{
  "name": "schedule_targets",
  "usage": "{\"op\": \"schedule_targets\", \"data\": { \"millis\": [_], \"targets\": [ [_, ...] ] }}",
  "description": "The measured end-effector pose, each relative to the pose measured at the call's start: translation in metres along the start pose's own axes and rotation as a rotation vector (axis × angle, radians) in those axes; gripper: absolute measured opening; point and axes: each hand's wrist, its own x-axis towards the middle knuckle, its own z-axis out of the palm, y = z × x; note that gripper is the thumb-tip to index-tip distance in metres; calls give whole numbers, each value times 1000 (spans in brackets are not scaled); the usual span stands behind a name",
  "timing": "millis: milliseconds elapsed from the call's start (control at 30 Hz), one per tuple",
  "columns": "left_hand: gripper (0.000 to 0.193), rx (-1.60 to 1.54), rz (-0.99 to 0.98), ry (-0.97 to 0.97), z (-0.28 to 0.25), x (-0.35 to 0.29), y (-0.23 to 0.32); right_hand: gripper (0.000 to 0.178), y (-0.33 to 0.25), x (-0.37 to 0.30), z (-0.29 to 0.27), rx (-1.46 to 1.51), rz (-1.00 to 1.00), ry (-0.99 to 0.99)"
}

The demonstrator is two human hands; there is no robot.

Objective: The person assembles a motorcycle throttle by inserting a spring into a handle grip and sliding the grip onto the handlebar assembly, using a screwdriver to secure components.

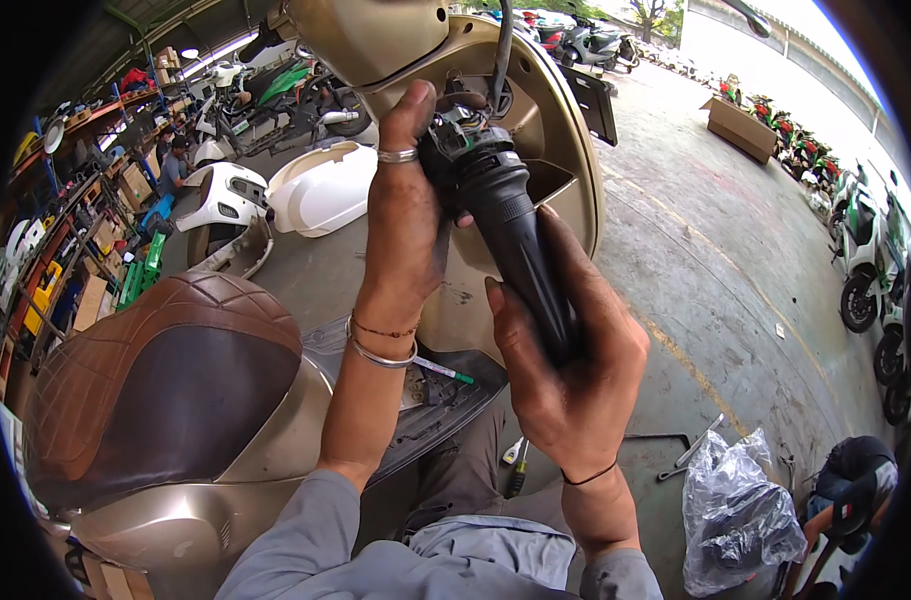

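A black throttle grip slants down toward me, with my right hand closed around its lower end. At its upper end is a dark switch housing with wires showing. My left hand grips this housing from the left, its thumb on top, and its other fingers are mostly hidden. Right behind both hands stands a gold scooter's front panel. A dark cable runs up past it. To my left is the scooter's brown quilted seat.
A green-capped marker lies on the footboard. On the floor are a screwdriver, a wrench and a clear plastic bag. White body panels lie at left. People are at far left and lower right; scooters line the right.
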Motion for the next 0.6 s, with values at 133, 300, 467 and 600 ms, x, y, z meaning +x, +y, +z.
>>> {"op": "schedule_targets", "data": {
  "millis": [133,300,467,600],
  "targets": [
    [60,-9,-14,-27,-2,0,0,52,-2,1,-1,-96,-57,15],
    [61,-32,-49,17,3,2,-1,51,-7,5,-2,-157,-85,46],
    [50,-19,9,65,10,-5,5,49,-23,11,1,-187,-72,8],
    [48,-19,-1,-10,3,0,4,49,-29,12,2,-231,-71,7]
  ]
}}
